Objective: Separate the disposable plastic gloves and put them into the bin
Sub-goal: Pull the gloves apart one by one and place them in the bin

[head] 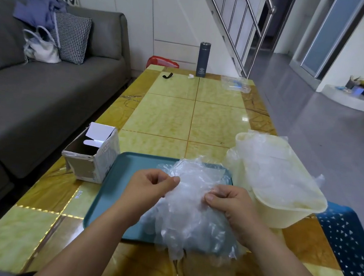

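We are working over desk. Left hand is pinching clump of clear plastic gloves with thumb and curled fingers; right hand is pinching same clump from other side. Gloves are lying bunched on teal tray, spilling over its near edge onto desk. Cream bin is sitting just right of tray, holding loose plastic film. Open cardboard box is standing left of tray; dark flask is standing at far end.

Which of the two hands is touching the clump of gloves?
Touching, both. The head view shows the left hand pinching the clump of gloves at its upper left, the right hand pinching its right side.
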`<state>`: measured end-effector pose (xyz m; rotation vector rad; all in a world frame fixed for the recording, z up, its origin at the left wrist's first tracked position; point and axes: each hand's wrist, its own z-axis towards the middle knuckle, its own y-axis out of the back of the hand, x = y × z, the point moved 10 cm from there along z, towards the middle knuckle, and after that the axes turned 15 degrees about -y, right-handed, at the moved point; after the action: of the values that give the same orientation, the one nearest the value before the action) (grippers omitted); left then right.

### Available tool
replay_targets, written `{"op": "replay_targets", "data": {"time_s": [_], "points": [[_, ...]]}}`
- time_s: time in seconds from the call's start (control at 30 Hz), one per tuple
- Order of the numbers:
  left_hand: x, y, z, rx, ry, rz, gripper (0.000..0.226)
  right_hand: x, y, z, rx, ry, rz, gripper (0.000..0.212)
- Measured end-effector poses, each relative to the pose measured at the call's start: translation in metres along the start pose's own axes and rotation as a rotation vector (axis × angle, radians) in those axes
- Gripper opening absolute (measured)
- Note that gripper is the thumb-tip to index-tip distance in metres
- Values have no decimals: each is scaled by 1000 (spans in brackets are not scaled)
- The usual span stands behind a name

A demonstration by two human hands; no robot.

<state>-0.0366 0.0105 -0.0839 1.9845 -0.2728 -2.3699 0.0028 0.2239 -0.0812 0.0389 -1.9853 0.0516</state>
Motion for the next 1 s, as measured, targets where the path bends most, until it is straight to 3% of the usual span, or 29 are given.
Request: {"op": "replay_targets", "data": {"time_s": [0.07,0.13,0.23,0.33,0.4,0.5,0.6,0.7,0.83,1.0], "points": [[1,1,-2,-47,54,-99,50,2,-1,-1,18,27,-20,15],[17,-11,-10,-44,275,-339,63,6,-7,-4,80,58,-19,13],[26,-43,-33,229,523,-487,68,10,-17,-9,180,52,-4,14],[15,-54,-39,367,463,-519,51,14,-24,-13,120,43,-94,7],[11,-47,-31,306,414,-547,44,18,-21,-16,-6,33,-163,16],[7,-27,-18,227,358,-589,33,32,-14,-32,-135,22,-150,12],[8,-5,-11,136,298,-539,25,65,0,-51,-226,128,-182,14],[4,1,-9,65,292,-449,31,105,32,-58,-361,230,-220,13],[-49,-29,-2,203,237,-407,30,141,101,-48,-552,254,-325,17],[-128,-84,9,469,126,-483,22,160,163,-26,-795,244,-610,42]]}}
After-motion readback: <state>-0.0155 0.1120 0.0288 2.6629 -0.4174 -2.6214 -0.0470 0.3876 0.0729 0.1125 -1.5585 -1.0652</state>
